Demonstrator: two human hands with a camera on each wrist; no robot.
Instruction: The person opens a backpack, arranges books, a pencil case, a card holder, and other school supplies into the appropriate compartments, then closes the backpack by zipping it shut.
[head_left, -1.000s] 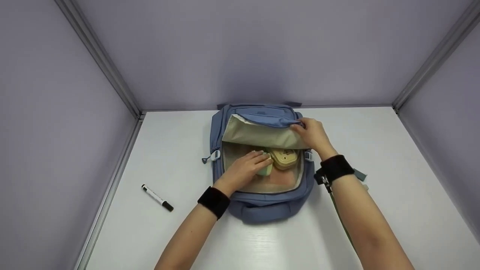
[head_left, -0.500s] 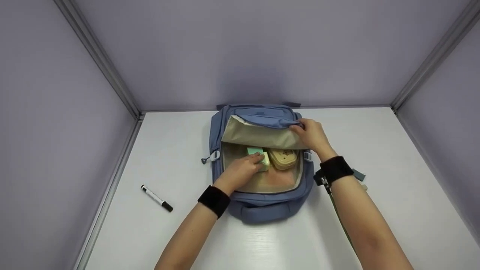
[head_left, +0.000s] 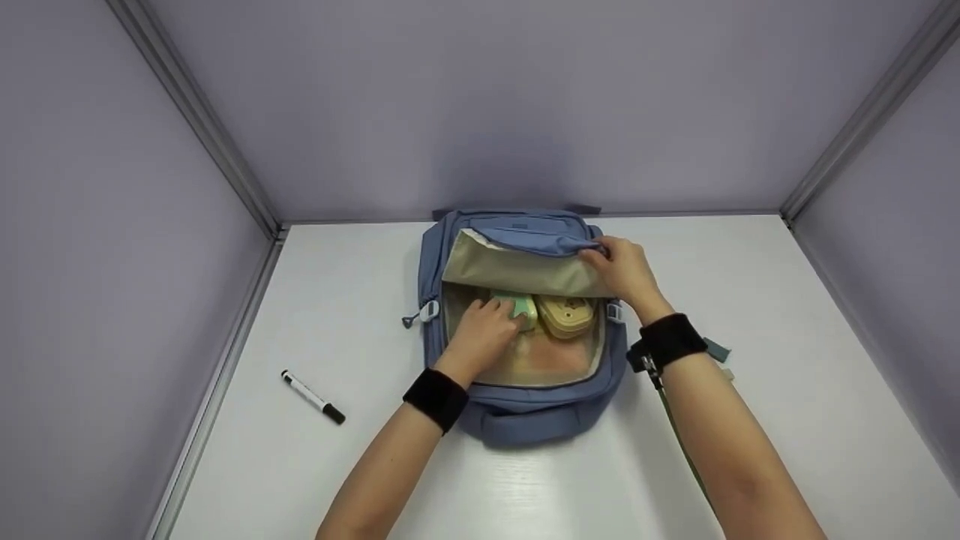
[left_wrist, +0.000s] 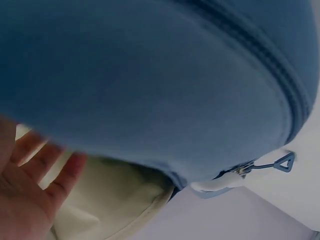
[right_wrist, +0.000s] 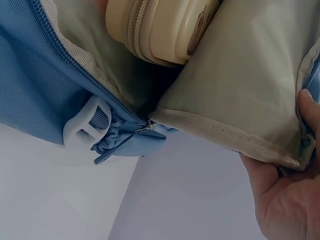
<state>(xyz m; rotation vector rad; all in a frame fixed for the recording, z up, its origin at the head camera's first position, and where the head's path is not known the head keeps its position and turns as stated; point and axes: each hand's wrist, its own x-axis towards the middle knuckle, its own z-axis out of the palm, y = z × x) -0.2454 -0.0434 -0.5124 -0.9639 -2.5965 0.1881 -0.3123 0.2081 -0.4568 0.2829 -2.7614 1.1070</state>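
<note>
— Mint-green box (head_left: 526,307): where've we got it?

— Inside the open compartment of the blue backpack (head_left: 534,403), just L of the yellow case (head_left: 568,316). Box is partly hidden by our fingers, so we can't read its full shape.

— OK. Our L hand (head_left: 484,334)?

— Reaching in, fingers apart & touching the box. L wrist cam shows three of them spread, tips going out of sight behind blue fabric.

— And our R hand (head_left: 627,271)?

— Clamped on the flap (head_left: 525,274), thumb one side, fingers t'other, holding it up w/ its beige lining showing. R wrist cam agrees; there we also see the case's zip & a white buckle (right_wrist: 87,123) by the opening.

— Further out?

— Triangular zip pull (head_left: 409,321) on the bag's L side. Black/white marker (head_left: 313,397) on the white table (head_left: 360,300), well apart, far L. Grey-teal thing (head_left: 717,349) past our R wristband (head_left: 667,343), partly hidden, can't ID it. Lilac-grey wall (head_left: 487,97) behind.
</note>
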